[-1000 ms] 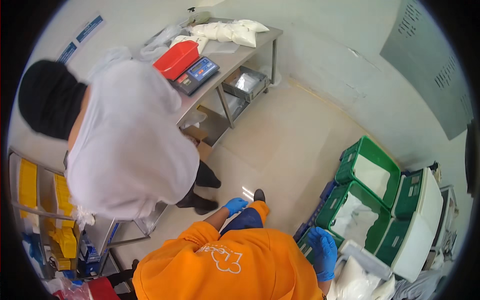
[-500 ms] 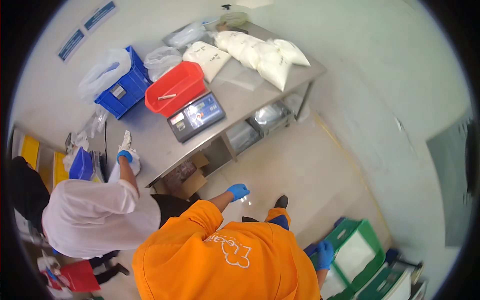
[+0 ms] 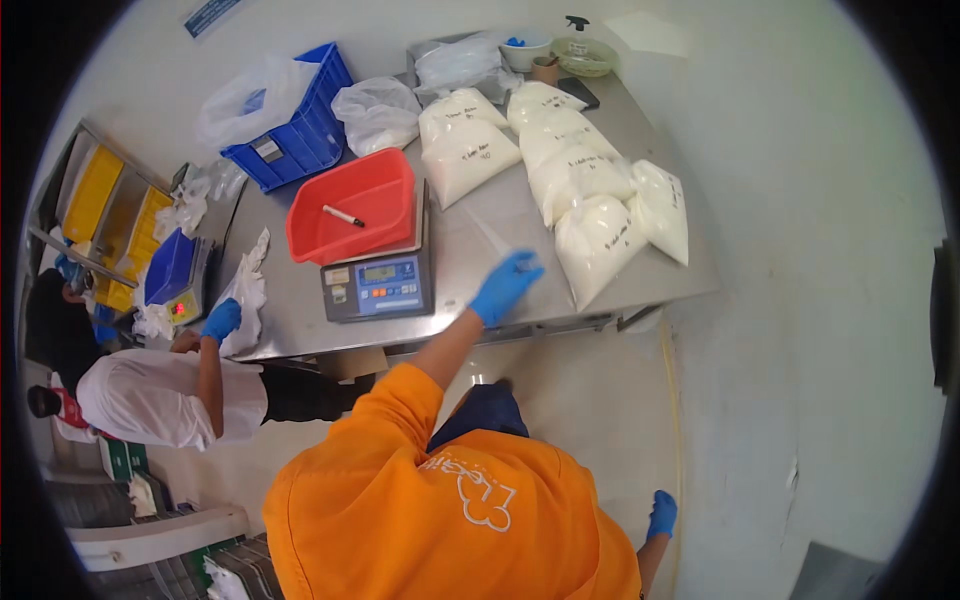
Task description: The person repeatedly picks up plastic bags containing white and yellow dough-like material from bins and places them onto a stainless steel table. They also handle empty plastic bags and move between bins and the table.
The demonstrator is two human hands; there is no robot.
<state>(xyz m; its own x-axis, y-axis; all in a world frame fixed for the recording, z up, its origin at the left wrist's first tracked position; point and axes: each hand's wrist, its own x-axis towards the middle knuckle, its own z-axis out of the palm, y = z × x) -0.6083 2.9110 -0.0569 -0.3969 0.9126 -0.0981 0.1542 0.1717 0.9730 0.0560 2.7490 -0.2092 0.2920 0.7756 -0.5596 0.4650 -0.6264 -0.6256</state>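
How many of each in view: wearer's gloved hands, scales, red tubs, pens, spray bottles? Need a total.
Wearer's gloved hands: 2 (left hand, right hand)
Scales: 2 (central scale, left-side scale)
Red tub: 1
Pen: 1
Spray bottle: 1
Total: 7

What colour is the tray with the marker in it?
The tray is red; it shows best in the head view.

Bright, even light glints off the floor, and straight edges bend toward black corners.
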